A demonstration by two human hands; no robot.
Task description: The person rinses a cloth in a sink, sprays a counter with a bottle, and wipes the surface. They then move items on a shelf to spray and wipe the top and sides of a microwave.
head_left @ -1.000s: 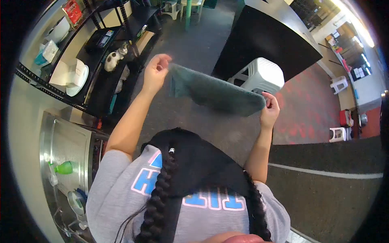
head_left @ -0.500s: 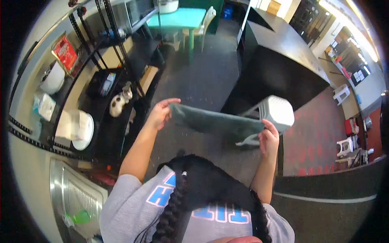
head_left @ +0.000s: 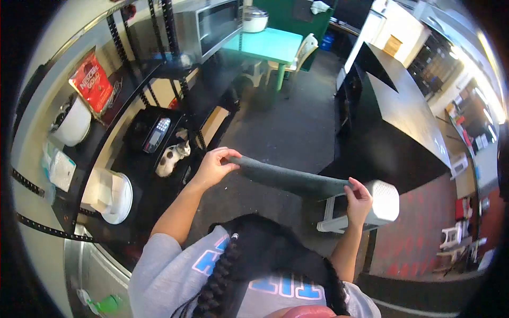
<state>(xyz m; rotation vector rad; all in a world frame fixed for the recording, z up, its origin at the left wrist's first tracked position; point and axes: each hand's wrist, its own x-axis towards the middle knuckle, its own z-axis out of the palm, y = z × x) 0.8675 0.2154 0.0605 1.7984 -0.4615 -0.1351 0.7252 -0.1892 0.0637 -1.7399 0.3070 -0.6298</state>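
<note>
A dark grey-green cloth [head_left: 291,179] is stretched between my two hands, in front of my chest and above the floor. My left hand [head_left: 216,167] pinches its left corner between thumb and fingers. At the right end, my right hand [head_left: 359,199] holds the other corner in a pinch. The cloth's top edge runs nearly straight, sloping down to the right, and its face is seen at a steep angle. Just beyond my right hand stands a white plastic stool [head_left: 384,202].
Black shelving [head_left: 127,119] on the left bears a red packet [head_left: 91,79], a white bowl [head_left: 74,124] and a spotted cat [head_left: 174,158]. A turquoise table [head_left: 270,43] stands ahead. A black counter [head_left: 405,114] is at right, a metal sink [head_left: 106,265] at lower left.
The view has shifted, so the shelves and table sit further right and lower. The cloth appears lower and narrower in height, still held by both hands.
</note>
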